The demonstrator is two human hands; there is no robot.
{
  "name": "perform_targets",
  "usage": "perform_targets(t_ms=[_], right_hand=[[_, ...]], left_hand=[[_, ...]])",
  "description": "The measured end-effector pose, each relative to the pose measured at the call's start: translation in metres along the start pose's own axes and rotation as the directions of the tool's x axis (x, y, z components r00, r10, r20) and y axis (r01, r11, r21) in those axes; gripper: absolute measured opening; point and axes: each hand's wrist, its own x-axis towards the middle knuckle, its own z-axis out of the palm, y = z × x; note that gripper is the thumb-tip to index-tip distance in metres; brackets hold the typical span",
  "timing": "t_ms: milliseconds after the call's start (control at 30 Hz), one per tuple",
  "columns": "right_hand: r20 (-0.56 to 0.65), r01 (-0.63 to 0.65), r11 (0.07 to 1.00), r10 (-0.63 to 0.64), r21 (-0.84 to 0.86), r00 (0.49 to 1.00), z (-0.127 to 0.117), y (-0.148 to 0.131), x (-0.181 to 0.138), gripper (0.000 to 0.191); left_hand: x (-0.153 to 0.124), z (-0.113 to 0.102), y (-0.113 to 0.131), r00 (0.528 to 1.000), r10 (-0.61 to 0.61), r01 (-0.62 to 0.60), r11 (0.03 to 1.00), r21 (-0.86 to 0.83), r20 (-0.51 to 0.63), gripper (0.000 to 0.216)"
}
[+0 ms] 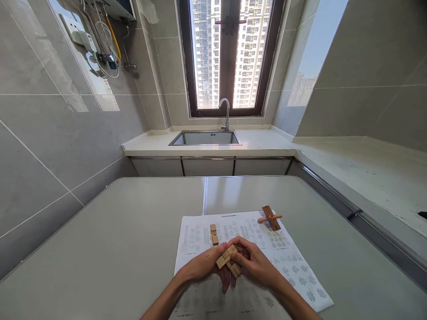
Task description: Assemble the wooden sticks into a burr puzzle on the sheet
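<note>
My left hand (213,262) and my right hand (253,260) are together over the printed sheet, both closed around a cluster of light wooden puzzle pieces (226,258). Notched, blocky ends of the cluster show between the fingers; part of it is hidden by them. Just beyond my left hand, a single light wooden notched piece (214,235) lies on the sheet. Farther right, a darker wooden piece (274,222) rests at the sheet's top edge with a thin wooden bar (263,219) across it. The paper sheet (313,289) carries small line drawings of pieces and assembled shapes.
The sheet lies on a pale table (100,253) with a seam running away from me. Past its far edge are a white counter (260,140), a sink (176,139) and a tap (227,115) under a window. Another counter (367,169) runs along the right.
</note>
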Motion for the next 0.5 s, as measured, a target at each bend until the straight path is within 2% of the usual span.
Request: perform_targets(t_ms=[133,267,333,433,500], right_hand=[[-0.057,-0.033,0.996,0.038,0.081,0.998,0.002,0.002,0.005,0.042],[-0.15,-0.026,0.994,0.042,0.107,0.988,-0.001,0.003,0.006,0.042],[-0.185,-0.009,0.993,0.03,0.114,0.982,-0.004,0.003,0.005,0.04],[-0.217,0.013,0.992,0.015,0.124,0.976,-0.007,0.004,0.005,0.038],[-0.238,0.016,0.991,0.016,0.133,0.971,-0.006,0.005,0.006,0.039]], left_hand=[[0.008,-0.003,-0.008,0.999,-0.044,0.046,0.987,-0.153,0.018,0.094],[0.011,-0.002,-0.005,1.0,-0.017,0.017,0.983,-0.184,0.003,0.095],[0.009,0.001,0.0,0.995,0.055,-0.069,0.984,-0.166,-0.084,0.084],[0.003,0.005,0.008,0.945,0.2,-0.227,0.971,-0.077,-0.258,0.055],[-0.001,0.01,0.012,0.918,0.261,-0.274,0.962,-0.002,-0.298,0.065]])
